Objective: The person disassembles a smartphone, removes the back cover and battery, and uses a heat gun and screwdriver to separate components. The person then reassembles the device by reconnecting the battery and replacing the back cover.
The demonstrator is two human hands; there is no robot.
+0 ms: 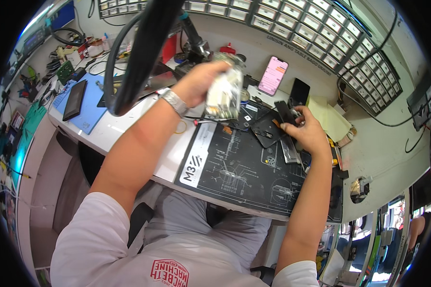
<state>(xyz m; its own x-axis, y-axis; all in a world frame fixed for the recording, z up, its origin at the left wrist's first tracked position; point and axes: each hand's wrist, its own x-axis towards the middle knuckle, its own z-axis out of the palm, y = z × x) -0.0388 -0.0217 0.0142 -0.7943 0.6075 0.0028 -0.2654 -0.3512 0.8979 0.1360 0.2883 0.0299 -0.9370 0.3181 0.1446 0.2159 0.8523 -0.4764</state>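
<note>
My left hand (202,82), a metal watch on its wrist, is closed round a clear plastic bag (223,93) raised above the back of the bench. Whitish pieces show through the bag, but their kind is blurred. My right hand (309,129) pinches a black flat rectangular piece (285,113), perhaps a phone battery. Right below it, an opened dark phone (265,131) lies on the black work mat (225,167). A small clear packet (290,150) rests beside that phone, partly under my right hand.
A lit phone (273,75) leans at the back, with a dark phone (299,91) to its right. On the left, another dark phone (75,99) lies on a blue mat (92,118). A thick black arm (141,52) crosses overhead. Small-drawer racks (316,36) line the wall.
</note>
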